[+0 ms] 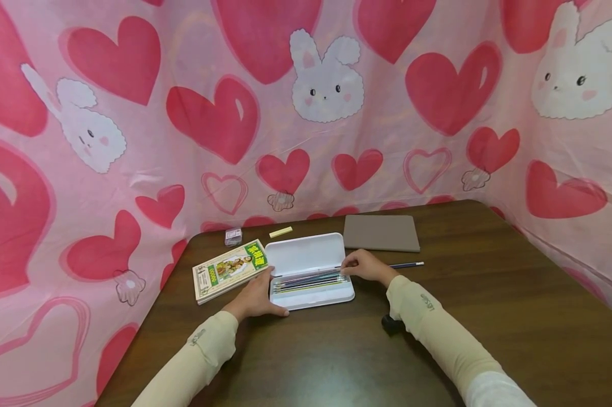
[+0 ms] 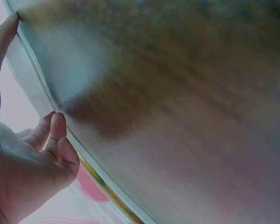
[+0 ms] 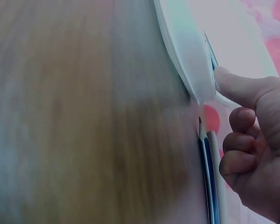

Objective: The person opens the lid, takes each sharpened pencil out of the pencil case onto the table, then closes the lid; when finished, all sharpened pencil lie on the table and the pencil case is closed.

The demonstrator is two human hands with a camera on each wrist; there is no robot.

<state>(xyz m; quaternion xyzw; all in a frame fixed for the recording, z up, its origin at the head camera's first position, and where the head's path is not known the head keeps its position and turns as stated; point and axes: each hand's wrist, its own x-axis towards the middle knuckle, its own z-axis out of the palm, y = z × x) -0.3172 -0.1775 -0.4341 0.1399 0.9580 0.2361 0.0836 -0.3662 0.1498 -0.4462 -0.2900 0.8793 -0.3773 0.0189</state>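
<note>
Both forearms, in cream sleeves, reach forward over the dark wooden surface (image 1: 489, 294) toward a white pencil case (image 1: 306, 254) that lies open, its lid folded back away from the person. The left hand (image 1: 255, 299) lies at the near left corner of the case, palm down; in the left wrist view its fingers (image 2: 56, 135) are loosely bent and rest against the case's edge, thumb stretched along it, steadying rather than clasping. The right hand (image 1: 365, 265) sits at the right end of the case, knuckles up, fingers (image 3: 238, 119) curled; the forefinger tip touches the case's corner, and a dark blue pencil (image 1: 406, 264) runs under the curled fingers and sticks out to the right beyond them. Whether they actually pinch it, I cannot tell. Several pencils (image 1: 306, 281) lie lengthwise in the tray, between the two hands. Left of the left fingers lies a book (image 1: 229, 270) with a green and yellow cover; its printing is too small to read. Small lettering on the sleeve cuffs is likewise illegible.
</note>
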